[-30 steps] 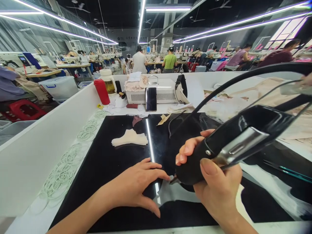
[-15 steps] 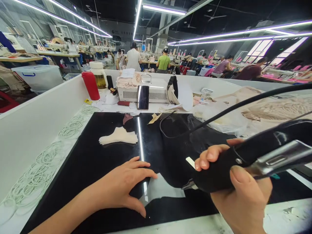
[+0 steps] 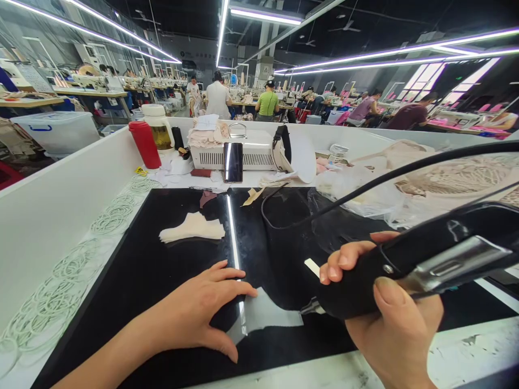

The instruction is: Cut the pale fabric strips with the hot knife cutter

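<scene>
My right hand is wrapped around a black corded glue gun with a silver lever and a metal nozzle. The nozzle tip meets the right end of a translucent pale fabric piece lying on the black board. With fingers spread, my left hand rests at the left side of that piece, its index fingertip touching the upper edge. Part of the piece lies under the hand's shadow side and is hard to make out. A stack of cream fabric pieces lies farther back on the board.
Pale green elastic loops line the left side. A phone leans against a white vented box; a red bottle stands left. The black cable arches across the right, before plastic bags. Several people work beyond the white partition.
The view has shifted slightly, moving everything a little left. Both hands, the glue gun and the translucent piece keep nearly the same positions relative to each other.
</scene>
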Demonstrator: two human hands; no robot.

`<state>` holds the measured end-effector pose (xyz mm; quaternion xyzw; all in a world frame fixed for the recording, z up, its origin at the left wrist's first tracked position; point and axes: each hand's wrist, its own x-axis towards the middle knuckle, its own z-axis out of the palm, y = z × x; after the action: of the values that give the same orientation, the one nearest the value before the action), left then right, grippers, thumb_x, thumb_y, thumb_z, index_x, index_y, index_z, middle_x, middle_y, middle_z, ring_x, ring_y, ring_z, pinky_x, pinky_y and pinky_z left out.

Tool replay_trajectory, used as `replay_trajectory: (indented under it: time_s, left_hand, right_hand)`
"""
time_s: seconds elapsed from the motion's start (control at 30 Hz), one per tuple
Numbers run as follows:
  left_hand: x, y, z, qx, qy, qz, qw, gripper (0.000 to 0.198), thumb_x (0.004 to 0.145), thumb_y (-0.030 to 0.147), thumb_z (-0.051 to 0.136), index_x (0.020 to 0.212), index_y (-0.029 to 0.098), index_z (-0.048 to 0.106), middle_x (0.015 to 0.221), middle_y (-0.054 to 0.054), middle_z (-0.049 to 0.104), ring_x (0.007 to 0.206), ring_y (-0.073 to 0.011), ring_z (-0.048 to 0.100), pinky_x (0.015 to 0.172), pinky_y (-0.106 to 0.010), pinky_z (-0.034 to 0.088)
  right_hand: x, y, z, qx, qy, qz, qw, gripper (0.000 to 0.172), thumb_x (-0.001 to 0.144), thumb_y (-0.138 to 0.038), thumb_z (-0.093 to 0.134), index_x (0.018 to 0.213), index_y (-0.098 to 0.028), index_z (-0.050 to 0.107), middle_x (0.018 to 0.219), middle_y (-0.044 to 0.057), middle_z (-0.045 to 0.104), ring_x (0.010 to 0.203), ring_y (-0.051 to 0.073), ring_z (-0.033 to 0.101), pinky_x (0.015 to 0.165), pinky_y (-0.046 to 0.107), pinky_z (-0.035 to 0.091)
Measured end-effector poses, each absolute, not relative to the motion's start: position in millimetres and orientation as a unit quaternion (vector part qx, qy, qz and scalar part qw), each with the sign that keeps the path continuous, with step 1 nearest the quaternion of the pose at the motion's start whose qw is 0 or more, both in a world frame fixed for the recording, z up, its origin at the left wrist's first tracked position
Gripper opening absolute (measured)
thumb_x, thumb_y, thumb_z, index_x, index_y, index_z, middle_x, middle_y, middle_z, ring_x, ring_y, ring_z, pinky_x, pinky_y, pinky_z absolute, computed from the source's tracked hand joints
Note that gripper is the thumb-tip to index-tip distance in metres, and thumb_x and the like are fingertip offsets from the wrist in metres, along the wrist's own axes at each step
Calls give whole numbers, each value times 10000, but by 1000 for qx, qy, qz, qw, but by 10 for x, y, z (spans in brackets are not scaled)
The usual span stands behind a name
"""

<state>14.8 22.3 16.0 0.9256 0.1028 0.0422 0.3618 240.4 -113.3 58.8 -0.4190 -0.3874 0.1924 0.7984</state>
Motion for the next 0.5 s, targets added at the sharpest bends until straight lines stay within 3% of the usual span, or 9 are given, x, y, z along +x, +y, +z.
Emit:
replay_trajectory:
  time_s: [0.23, 0.5]
  left_hand:
    - [150, 229, 124, 922, 102, 52, 369, 757, 771, 544, 862, 1429, 309, 571, 1408, -80, 654, 1468, -344, 448, 1261, -613, 196]
    - [127, 264, 145, 930, 110, 37, 350, 741, 785, 547, 849, 1425, 297, 572, 1441, -89, 631, 1473, -338, 442, 1258, -614, 208]
  right_hand:
    - [2406, -1133, 578, -433, -400, 183, 787, 339, 846, -376, 809, 1124, -290, 635, 778, -22, 653, 623, 165, 619, 563, 322, 566]
    - [2403, -1138, 623, -424, -369, 188, 805, 433, 735, -414, 888, 1068, -279, 646, 734, -30, 657, 585, 165, 604, 534, 313, 558]
